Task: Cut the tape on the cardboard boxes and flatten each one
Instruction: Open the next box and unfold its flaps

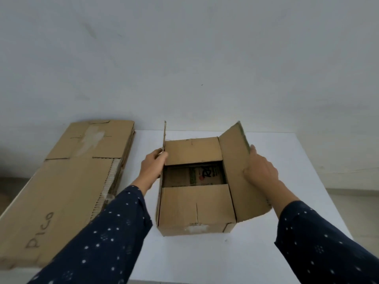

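Observation:
A brown cardboard box (pixel 192 210) stands on the white table (pixel 287 160) in front of me, its top open. The two short inner flaps lie folded inward, with printed cardboard showing in the gap between them. My left hand (pixel 152 166) grips the left long flap (pixel 164 138), which stands upright and edge-on. My right hand (pixel 260 171) holds the right long flap (pixel 240 173) from behind, thumb on its inner face; this flap leans outward to the right. No cutting tool is in sight.
A stack of flattened cardboard (pixel 67 181) with "Pico" written on it lies on the table's left side, overhanging the left edge. A plain wall rises behind the table. Floor shows beyond the right edge.

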A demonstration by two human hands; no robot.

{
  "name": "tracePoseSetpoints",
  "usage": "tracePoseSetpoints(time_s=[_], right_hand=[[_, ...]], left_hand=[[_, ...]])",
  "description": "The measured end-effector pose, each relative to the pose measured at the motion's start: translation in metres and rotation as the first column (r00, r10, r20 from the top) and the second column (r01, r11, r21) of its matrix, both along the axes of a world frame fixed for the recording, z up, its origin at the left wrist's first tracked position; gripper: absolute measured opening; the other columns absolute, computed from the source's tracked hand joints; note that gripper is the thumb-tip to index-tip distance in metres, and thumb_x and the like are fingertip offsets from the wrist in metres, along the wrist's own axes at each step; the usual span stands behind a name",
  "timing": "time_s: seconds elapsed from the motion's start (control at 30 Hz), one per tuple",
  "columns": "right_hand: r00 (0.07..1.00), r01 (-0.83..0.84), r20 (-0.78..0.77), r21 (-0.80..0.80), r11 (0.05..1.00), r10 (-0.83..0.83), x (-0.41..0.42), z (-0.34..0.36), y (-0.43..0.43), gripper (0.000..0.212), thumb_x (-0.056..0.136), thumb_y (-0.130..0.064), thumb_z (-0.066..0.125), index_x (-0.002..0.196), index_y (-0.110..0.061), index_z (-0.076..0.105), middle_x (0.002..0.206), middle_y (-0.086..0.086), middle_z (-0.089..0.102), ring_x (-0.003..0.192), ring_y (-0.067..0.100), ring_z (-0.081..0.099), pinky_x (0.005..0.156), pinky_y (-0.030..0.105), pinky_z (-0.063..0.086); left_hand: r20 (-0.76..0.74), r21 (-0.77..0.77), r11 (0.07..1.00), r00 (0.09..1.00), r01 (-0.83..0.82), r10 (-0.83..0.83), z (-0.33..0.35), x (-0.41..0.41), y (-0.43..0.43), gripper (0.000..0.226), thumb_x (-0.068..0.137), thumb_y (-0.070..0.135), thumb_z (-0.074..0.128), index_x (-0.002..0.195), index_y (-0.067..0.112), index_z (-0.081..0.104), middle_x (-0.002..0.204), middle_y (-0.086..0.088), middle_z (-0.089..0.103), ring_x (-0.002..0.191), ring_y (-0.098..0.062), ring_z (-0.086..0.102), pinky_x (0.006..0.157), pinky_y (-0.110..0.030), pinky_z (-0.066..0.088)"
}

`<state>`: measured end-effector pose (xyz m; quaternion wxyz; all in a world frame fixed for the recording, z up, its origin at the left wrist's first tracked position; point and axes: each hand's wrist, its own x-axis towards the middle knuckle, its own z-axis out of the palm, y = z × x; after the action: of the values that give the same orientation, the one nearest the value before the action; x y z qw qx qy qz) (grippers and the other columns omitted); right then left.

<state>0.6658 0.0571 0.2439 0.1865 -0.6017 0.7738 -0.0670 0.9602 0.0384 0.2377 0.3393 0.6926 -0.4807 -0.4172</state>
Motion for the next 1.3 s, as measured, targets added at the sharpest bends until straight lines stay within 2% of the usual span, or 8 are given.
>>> tracePoseSetpoints(time_s=[0.1,0.37,0.47,0.57,0.73,0.93,1.2,1.3], right_hand=[[0.940,-0.141,-0.320,-0.045,0.989,0.120,-0.002,-0.018,0.005,0.076,0.088,-0.005,0.049,0.155,-0.014,0.015,0.160,0.008,0.012,0.148,0.032,0.016,0.119,0.050,0.022],[0.830,-0.550,-0.008,0.150,0.822,0.557,0.028,-0.047,0.018,0.048,0.105,-0.050,0.021,0.144,-0.035,0.044,0.150,-0.006,0.045,0.150,0.018,0.019,0.110,0.068,-0.014],[0.896,-0.400,0.215,0.012,0.916,0.389,0.027,-0.026,0.014,0.057,0.103,-0.055,0.022,0.114,-0.020,0.065,0.104,-0.002,0.066,0.112,0.020,0.058,0.116,0.061,0.017],[0.864,-0.262,0.451,0.023,0.965,0.224,0.018,0.007,-0.003,0.054,0.101,-0.052,0.039,0.082,-0.008,0.063,0.084,0.004,0.063,0.085,0.023,0.060,0.081,0.037,0.045],[0.741,-0.629,0.531,0.333,0.702,0.412,-0.001,0.054,-0.010,0.016,0.094,-0.025,0.057,0.098,-0.022,0.071,0.095,-0.008,0.069,0.094,0.013,0.063,0.082,0.031,0.054],[0.563,-0.545,0.749,0.019,0.838,0.349,0.027,0.089,0.024,0.099,0.077,-0.068,0.063,0.155,-0.047,0.006,0.157,-0.010,0.028,0.144,0.017,0.030,0.108,0.032,0.032],[0.687,-0.419,0.667,0.039,0.907,0.289,0.041,0.102,0.022,0.134,0.059,-0.085,0.066,0.153,-0.041,-0.018,0.166,-0.001,0.006,0.150,0.022,0.018,0.119,0.046,0.026],[0.656,-0.390,0.727,0.097,0.916,0.202,0.039,0.106,0.023,0.129,0.064,-0.085,0.058,0.152,-0.037,-0.023,0.165,-0.001,0.012,0.149,0.025,0.021,0.115,0.045,0.030]], left_hand=[[0.055,0.065,0.998,0.998,-0.025,0.021,0.008,0.025,0.000,0.015,0.102,0.030,0.048,0.104,0.026,0.062,0.104,0.001,0.063,0.097,-0.021,0.058,0.082,-0.033,0.046],[0.191,0.008,0.993,0.975,-0.118,0.114,0.043,0.022,-0.007,0.026,0.107,0.018,0.038,0.084,0.026,0.048,0.080,0.012,0.043,0.079,-0.013,0.045,0.060,-0.022,0.032],[0.229,-0.025,0.991,0.964,-0.134,0.136,0.074,0.008,-0.014,0.029,0.103,0.014,0.038,0.076,0.024,0.040,0.082,0.001,0.048,0.071,-0.017,0.046,0.059,-0.028,0.035],[0.216,-0.095,0.986,0.964,-0.135,0.153,0.110,-0.010,-0.023,0.015,0.095,0.008,0.037,0.087,0.013,0.049,0.081,-0.006,0.049,0.067,-0.019,0.047,0.055,-0.027,0.034],[0.218,-0.140,0.984,0.966,-0.109,0.138,0.149,-0.044,-0.032,0.014,0.090,0.008,0.037,0.090,0.011,0.051,0.088,-0.006,0.054,0.073,-0.020,0.053,0.055,-0.027,0.035],[0.156,-0.109,0.992,0.984,-0.065,0.081,0.145,-0.099,-0.030,0.012,0.093,0.014,0.038,0.084,0.013,0.045,0.079,-0.002,0.048,0.064,-0.018,0.046,0.051,-0.027,0.029],[-0.138,0.193,0.976,0.988,0.098,-0.072,0.141,-0.126,-0.045,0.052,0.098,0.036,0.059,0.138,0.003,0.050,0.129,-0.015,0.061,0.116,-0.035,0.060,0.099,-0.045,0.051],[-0.348,0.243,0.934,0.922,0.263,-0.169,0.135,-0.119,-0.040,0.053,0.098,0.045,0.060,0.134,0.005,0.056,0.120,-0.012,0.065,0.112,-0.031,0.064,0.091,-0.042,0.056]])
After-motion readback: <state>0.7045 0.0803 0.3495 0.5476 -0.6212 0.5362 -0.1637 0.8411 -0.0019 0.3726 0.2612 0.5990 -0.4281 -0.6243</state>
